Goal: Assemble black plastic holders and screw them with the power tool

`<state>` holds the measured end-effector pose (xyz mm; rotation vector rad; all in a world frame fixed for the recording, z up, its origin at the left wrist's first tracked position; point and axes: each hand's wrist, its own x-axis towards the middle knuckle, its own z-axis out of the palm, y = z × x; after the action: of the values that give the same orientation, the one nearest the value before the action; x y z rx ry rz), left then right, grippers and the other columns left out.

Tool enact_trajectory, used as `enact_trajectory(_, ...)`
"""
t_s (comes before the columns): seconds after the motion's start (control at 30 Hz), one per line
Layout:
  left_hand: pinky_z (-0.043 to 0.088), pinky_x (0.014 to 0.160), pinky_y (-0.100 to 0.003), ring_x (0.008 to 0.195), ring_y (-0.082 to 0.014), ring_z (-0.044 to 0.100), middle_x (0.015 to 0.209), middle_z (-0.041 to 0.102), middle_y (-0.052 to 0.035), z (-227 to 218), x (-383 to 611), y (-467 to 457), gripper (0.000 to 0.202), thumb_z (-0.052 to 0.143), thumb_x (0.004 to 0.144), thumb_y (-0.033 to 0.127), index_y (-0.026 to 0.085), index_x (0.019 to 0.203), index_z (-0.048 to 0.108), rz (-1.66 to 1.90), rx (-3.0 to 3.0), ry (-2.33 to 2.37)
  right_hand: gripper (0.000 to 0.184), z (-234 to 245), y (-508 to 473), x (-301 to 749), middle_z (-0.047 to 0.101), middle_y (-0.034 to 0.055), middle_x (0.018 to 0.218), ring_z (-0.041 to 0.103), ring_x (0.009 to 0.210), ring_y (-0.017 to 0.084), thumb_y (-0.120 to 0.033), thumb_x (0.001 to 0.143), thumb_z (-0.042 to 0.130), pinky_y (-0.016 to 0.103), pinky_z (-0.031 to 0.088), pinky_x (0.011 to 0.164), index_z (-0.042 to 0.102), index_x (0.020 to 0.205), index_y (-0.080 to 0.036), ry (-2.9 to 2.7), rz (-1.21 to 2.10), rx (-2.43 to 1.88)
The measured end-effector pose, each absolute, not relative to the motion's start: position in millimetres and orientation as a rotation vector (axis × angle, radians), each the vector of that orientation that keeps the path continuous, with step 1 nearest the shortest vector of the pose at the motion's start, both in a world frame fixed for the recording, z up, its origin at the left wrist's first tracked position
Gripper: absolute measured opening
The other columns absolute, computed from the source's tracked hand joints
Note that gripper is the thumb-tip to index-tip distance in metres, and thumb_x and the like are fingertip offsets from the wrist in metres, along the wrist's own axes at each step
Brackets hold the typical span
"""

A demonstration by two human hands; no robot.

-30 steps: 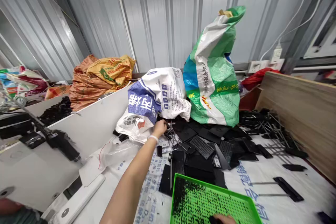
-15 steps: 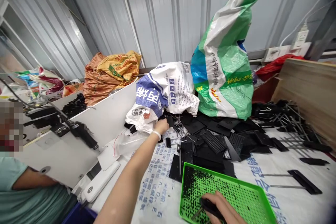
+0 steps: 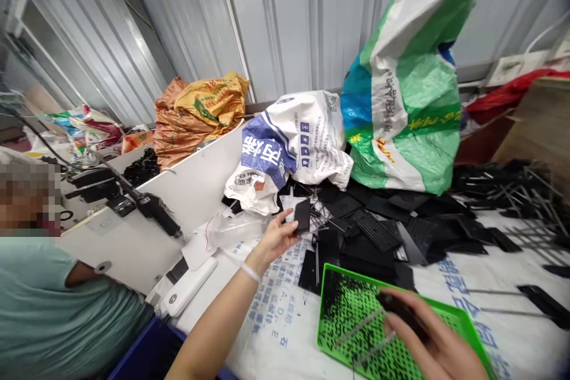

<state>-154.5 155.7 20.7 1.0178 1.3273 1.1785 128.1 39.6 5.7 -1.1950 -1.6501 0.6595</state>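
Note:
My left hand pinches a small flat black plate between thumb and fingers, held up beside the heap of black parts. My right hand is closed on a black bar with two metal rods, which point left over the green tray. That tray is perforated, and many tiny black pieces lie in it, thickest at its left side. Black flat panels are piled behind the tray, with thin metal rods among them.
A white-and-blue sack and a tall green-and-white sack stand at the back. More rodded black parts lie at right. An electric screwdriver hangs by the white partition. A co-worker in a green top sits at left.
My left hand has come back from the heap with the black plate. My right hand has lifted the rodded black bar slightly and moved right; the whole view has shifted too.

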Motion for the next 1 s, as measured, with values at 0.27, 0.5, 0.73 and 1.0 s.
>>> enact_trajectory(0.27, 0.048, 0.069, -0.031, 0.076, -0.0169, 0.062, 0.095, 0.067, -0.0145, 14, -69, 32, 0.061, 0.052, 0.084, 0.065, 0.008, 0.102, 0.068, 0.721, 0.399, 0.608, 0.028, 31, 62, 97, 0.062, 0.0046, 0.097, 0.061, 0.092, 0.019, -0.041, 0.093, 0.055, 0.027, 0.049, 0.082, 0.067, 0.109, -0.023, -1.606, 0.944, -1.080)
enact_trajectory(0.5, 0.048, 0.065, -0.030, 0.072, -0.0190, 0.066, 0.088, 0.070, -0.0101, 13, -50, 17, 0.055, 0.048, 0.091, 0.056, 0.019, 0.131, 0.052, 0.838, 0.486, 0.658, 0.027, 21, 49, 135, 0.058, 0.0028, 0.088, 0.057, 0.085, 0.018, -0.041, 0.093, 0.055, 0.027, 0.044, 0.074, 0.068, 0.107, -0.022, -1.508, 0.793, -1.206)
enact_trajectory(0.73, 0.055, 0.073, -0.044, 0.083, -0.0256, 0.070, 0.101, 0.070, -0.0157, 10, -34, 3, 0.044, 0.049, 0.092, 0.048, 0.018, 0.124, 0.049, 0.772, 0.396, 0.594, 0.028, 37, 48, 134, 0.057, 0.0030, 0.085, 0.058, 0.079, 0.017, -0.039, 0.095, 0.049, 0.027, 0.046, 0.069, 0.069, 0.105, -0.020, -1.810, 0.822, -1.267)
enact_trajectory(1.0, 0.054, 0.057, -0.034, 0.070, -0.0215, 0.068, 0.099, 0.070, -0.0193, 8, -27, 0, 0.041, 0.050, 0.091, 0.048, 0.014, 0.114, 0.050, 0.783, 0.388, 0.680, 0.030, 32, 50, 157, 0.061, 0.0052, 0.089, 0.059, 0.087, 0.020, -0.039, 0.097, 0.047, 0.031, 0.047, 0.078, 0.068, 0.111, -0.022, -1.915, 0.824, -1.202)
